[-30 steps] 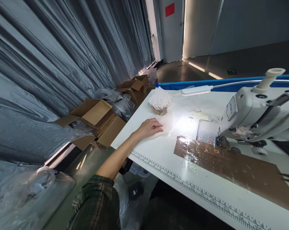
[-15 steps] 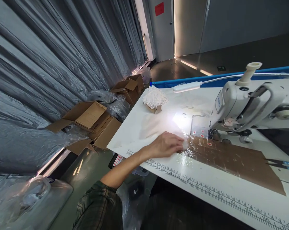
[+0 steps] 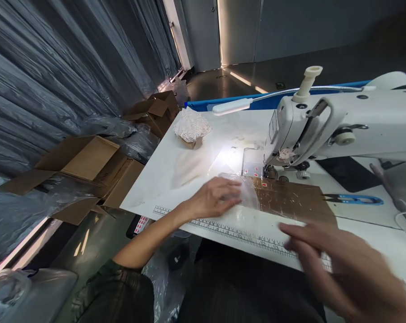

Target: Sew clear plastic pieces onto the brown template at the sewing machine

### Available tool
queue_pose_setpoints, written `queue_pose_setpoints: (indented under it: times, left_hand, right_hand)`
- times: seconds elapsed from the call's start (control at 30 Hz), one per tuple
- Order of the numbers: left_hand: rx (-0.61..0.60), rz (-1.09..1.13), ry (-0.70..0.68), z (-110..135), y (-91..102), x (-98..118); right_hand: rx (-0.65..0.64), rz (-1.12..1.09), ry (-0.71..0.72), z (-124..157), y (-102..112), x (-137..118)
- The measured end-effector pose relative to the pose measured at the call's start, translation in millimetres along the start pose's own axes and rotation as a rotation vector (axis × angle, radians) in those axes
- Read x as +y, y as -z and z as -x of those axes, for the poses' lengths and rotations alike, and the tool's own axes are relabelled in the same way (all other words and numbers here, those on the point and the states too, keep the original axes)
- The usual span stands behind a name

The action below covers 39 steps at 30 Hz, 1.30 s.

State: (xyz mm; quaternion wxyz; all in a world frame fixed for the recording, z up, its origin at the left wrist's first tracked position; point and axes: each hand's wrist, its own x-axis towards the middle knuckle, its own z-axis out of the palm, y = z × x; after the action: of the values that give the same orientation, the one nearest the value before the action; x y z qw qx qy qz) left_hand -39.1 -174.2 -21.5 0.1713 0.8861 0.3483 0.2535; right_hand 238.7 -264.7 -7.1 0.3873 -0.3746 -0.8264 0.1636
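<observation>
— Since a second earlier, her left hand had slid from the far left of the white sewing table to the near edge, dragging a clear, crinkled plastic sleeve with it. Did you catch that?

— I did. Fingers lay flat and spread on the sleeve, pinning rather than pinching it. The sleeve sat just left of the brown cardboard sheet, short of the needle of the white industrial sewing machine.

— And the right hand?

— Newly in view, near and to the right, blurred with motion. It looked loosely open and held nothing, hovering above the printed ruler strip.

— So which step was it?

— Positioning, I'd judge: bringing the piece toward the presser foot. The next move would call for both hands to square the sleeve and feed it right, under the lamp's glare.

— Anything else about?

— Blue-handled scissors lay right of the cardboard, and a heap of white netted material sat at the far left.
</observation>
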Motion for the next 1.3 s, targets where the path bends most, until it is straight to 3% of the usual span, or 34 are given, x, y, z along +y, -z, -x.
queue_pose_setpoints:
  times: [0.07, 0.13, 0.27, 0.37, 0.47, 0.53, 0.63, 0.73, 0.87, 1.03, 1.17, 1.3]
  left_hand:
    - [0.071, -0.169, 0.19, -4.8, 4.4, -11.3]
    - [0.084, -0.314, 0.311, -8.7, 4.1, -21.8]
    - [0.048, -0.407, 0.35, -10.3, -2.8, -30.5]
    - [0.111, -0.332, 0.385, -11.1, 1.5, -32.3]
    - [0.176, -0.257, 0.434, -15.3, 26.6, -42.0]
    - [0.156, -0.255, 0.444, -18.2, 52.5, -54.6]
    - [0.086, -0.324, 0.565, -19.3, 87.7, -76.3]
    - [0.06, -0.391, 0.555, -17.1, 100.0, -87.7]
    - [0.098, -0.37, 0.393, -16.8, 78.0, -73.9]
    - [-0.045, -0.241, 0.159, -26.8, 25.4, -39.2]
    - [0.004, -0.238, 0.21, -35.5, -8.6, -27.3]
    - [0.072, -0.058, 0.184, -40.7, -19.3, -12.7]
  right_hand:
    - [-0.158, -0.009, 0.046, -22.8, -20.7, 5.0]
    - [-0.196, 0.088, 0.129, -32.2, -39.4, 11.9]
    - [-0.362, 0.106, 0.183, -23.3, -55.3, 25.6]
    - [-0.356, 0.111, 0.158, -14.9, -52.8, 33.4]
    - [-0.344, 0.093, 0.142, -12.9, -48.7, 37.7]
    - [-0.346, 0.084, 0.141, -13.0, -47.9, 38.9]
    - [-0.34, 0.101, 0.135, -13.0, -48.8, 39.9]
    - [-0.33, 0.13, 0.118, -14.2, -48.4, 40.2]
    - [-0.338, 0.12, 0.107, -22.2, -40.4, 36.9]
    - [-0.326, 0.099, 0.032, -35.2, -26.3, 37.5]
    - [-0.279, 0.019, -0.018, -38.8, -17.1, 50.7]
    - [-0.189, -0.049, -0.161, -45.6, -9.0, 64.4]
